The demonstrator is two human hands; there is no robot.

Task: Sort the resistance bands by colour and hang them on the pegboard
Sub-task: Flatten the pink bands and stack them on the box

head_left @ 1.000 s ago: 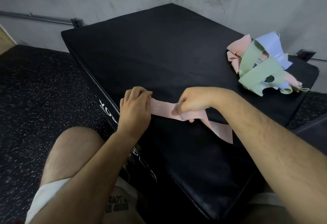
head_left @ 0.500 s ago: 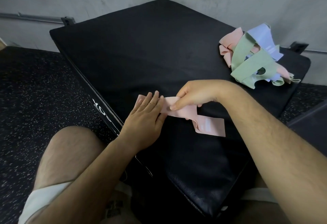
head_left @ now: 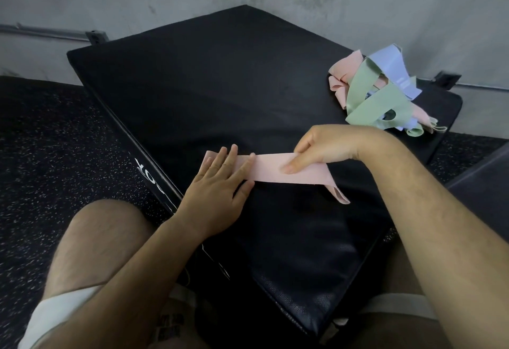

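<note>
Tangled bands beyond right hand

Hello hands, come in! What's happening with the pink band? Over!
Left hand flat on pink band. Right hand pinching it, band stretched on black pad. Tangled pile waiting, far right.

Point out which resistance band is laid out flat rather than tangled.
The pink band under both hands, left hand and right hand, lies flat; the others sit tangled in the pile at the far right.
</note>
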